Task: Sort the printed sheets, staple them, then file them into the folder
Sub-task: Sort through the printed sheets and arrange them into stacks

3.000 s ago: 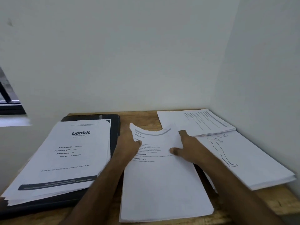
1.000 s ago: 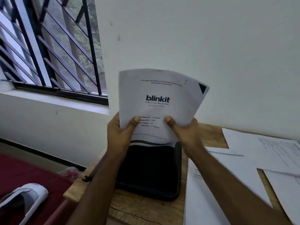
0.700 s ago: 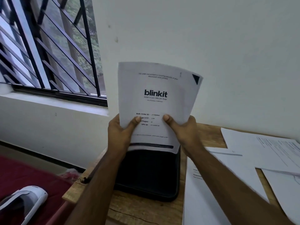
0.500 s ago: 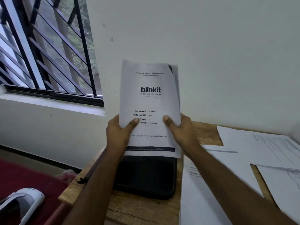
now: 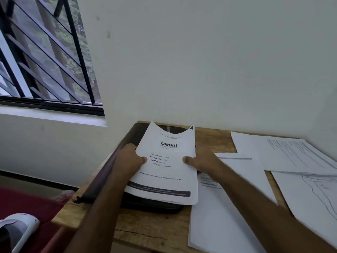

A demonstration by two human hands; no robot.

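While both hands pinch its side edges, the blinkit stack [image 5: 165,167] lies over the black folder [image 5: 151,205].

Thumb on top and fingers tucked beneath, the left hand [image 5: 127,159] grips the stack's left edge and the right hand [image 5: 200,159] grips its right edge, the two thumbs level with the printed order lines. Between the grips the paper sags, so its far edge dips in a curve and shows the folder's back rim behind it. Under the grips, the folder rests on the wooden table [image 5: 145,232], its near edge showing below the stack's dark footer band. Just beside the right hand lies a text sheet [image 5: 228,207]; beyond it, farther right, sit a printed pile [image 5: 284,152] and a sheet with a line drawing [image 5: 313,194]. Out past the left hand is a barred window [image 5: 45,57].
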